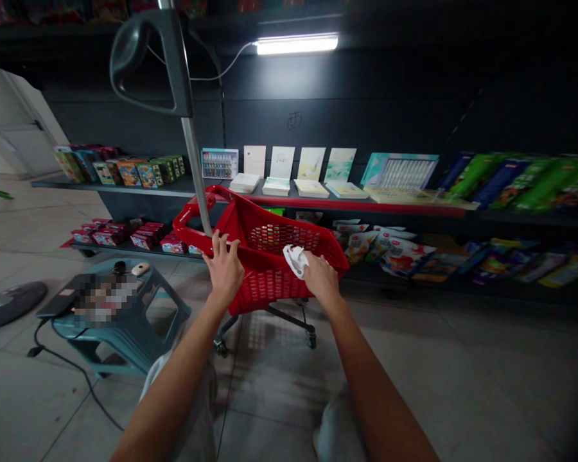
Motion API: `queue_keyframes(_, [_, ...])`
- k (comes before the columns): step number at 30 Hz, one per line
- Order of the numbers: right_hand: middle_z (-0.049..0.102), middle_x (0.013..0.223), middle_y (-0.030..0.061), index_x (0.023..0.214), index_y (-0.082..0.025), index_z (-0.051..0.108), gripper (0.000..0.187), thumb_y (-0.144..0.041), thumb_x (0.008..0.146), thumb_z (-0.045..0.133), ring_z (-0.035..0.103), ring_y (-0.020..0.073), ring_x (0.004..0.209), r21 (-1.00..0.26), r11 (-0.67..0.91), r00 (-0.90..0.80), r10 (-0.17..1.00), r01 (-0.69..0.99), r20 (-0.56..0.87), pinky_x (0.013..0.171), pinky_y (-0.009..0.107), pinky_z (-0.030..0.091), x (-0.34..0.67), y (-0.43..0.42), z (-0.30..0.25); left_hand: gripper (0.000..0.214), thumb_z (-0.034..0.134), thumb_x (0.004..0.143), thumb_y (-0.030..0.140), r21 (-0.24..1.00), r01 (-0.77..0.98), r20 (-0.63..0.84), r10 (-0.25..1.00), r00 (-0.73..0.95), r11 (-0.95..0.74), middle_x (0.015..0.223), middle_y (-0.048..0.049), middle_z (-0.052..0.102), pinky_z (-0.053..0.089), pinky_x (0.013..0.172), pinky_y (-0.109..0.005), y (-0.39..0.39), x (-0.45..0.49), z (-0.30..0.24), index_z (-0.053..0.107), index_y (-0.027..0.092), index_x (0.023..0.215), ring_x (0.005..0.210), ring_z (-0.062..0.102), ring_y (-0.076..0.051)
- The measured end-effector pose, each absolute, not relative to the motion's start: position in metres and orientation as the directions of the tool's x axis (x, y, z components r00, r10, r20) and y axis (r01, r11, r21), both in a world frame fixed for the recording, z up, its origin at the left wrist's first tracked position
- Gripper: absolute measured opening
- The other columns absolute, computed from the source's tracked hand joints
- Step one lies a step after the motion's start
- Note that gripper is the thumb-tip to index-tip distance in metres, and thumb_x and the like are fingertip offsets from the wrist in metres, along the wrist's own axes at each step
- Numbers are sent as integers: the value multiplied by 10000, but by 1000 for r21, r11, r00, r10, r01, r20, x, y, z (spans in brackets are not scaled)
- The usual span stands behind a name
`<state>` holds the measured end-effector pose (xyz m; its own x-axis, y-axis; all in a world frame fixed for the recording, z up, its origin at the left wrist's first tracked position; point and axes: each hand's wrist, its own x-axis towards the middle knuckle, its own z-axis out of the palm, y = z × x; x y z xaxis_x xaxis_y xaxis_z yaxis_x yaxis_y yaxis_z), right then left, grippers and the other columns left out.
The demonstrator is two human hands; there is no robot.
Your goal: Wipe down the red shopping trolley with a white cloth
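A red plastic shopping basket on wheels [270, 269] stands in front of me on the tiled floor. Its grey pull handle [149, 58] rises on a metal pole at the upper left. My left hand [225, 266] grips the near rim of the basket, fingers curled over the edge. My right hand [320, 279] holds a crumpled white cloth [296, 258] against the basket's rim on the right side.
Dark shelves [318, 192] along the wall carry notebooks, paint sets and colourful packets. A teal plastic stool [139, 314] at the left bears small items, with a black cable [72, 366] trailing on the floor. A fan base [9, 305] lies at the far left.
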<state>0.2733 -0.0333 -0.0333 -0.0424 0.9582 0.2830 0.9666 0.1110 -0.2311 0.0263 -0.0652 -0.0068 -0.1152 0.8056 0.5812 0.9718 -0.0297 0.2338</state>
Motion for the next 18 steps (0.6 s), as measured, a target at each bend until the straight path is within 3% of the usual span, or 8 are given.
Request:
queue_keyframes(5, [706,1269,129,1301,-188,625,429,-75,936,429,634,272,1192,-281,198,-103,942,939,320,1076,379,444,281,-29,-35,501,489,947,214,242,962,580,813,-41,-124,1647,-128,399,338,1140,-792,-68,20,-3,566,247,1442,1609,160,-353])
queue_keyframes(10, [625,1436,103,1389,-206,580,536,-46,899,435,589,229,1287,-369,294,-154,919,882,364,1062,321,470,299,-25,-43,543,463,975,227,279,915,583,809,79,-290,1700,-88,320,424,1155,-679,-66,-1,-4,495,252,1517,1615,163,-318])
queue_keyframes(14, [596,1488,86,1385,-226,617,548,-57,898,432,558,234,1334,-378,211,-85,942,901,325,1083,345,463,321,-22,-50,523,415,982,181,307,819,635,745,203,-484,1719,-54,282,382,1232,-572,-60,-22,-13,527,249,1488,1619,160,-258])
queue_keyframes(18, [651,1415,104,1430,-259,608,559,-115,918,434,636,249,1222,-437,19,103,962,899,254,969,335,507,348,-19,-50,543,399,973,153,258,756,671,675,308,-601,1739,-38,222,301,1280,-552,-60,-38,-19,534,262,1487,1616,175,-253])
